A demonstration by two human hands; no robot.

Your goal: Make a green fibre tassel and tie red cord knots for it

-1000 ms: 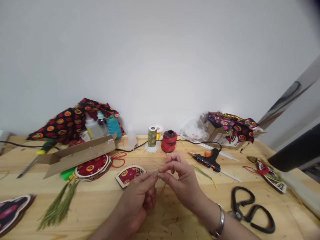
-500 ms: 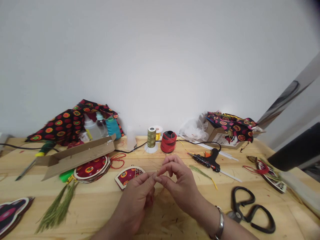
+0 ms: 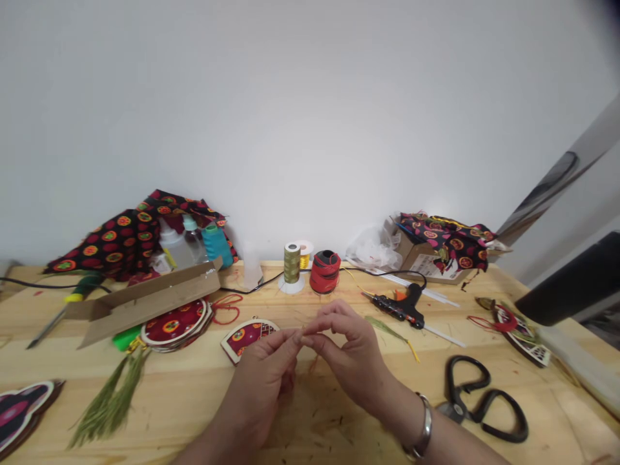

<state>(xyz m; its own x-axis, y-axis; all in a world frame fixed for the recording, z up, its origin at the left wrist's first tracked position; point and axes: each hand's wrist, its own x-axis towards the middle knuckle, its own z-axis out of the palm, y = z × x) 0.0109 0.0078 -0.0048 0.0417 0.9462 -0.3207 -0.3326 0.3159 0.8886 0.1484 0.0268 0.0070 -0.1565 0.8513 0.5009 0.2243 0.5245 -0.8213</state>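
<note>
My left hand (image 3: pixel 268 378) and my right hand (image 3: pixel 346 355) meet fingertip to fingertip over the middle of the table. Both are closed in a pinch on something too small to make out. A faint reddish strand (image 3: pixel 313 363) shows just under my right fingers. Close beyond my left hand lies a fan-shaped wooden-edged ornament (image 3: pixel 249 337) with dark red patterned fabric, partly covered by that hand. Right of my right hand are a thin green tassel with a yellow cord (image 3: pixel 392 330) and a black glue gun (image 3: pixel 400 307).
Black-handled scissors (image 3: pixel 477 403) lie at the right front. Thread spools, olive (image 3: pixel 292 265) and red (image 3: pixel 324 272), stand at the back. At left are a cardboard tray (image 3: pixel 150 300), round ornaments (image 3: pixel 177 323) and a green tassel (image 3: pixel 109 407). A carton (image 3: pixel 426 261) sits back right.
The view has shifted slightly. My hands keep the same pinch at the same place, and a reddish strand shows more clearly beneath my right fingers.
</note>
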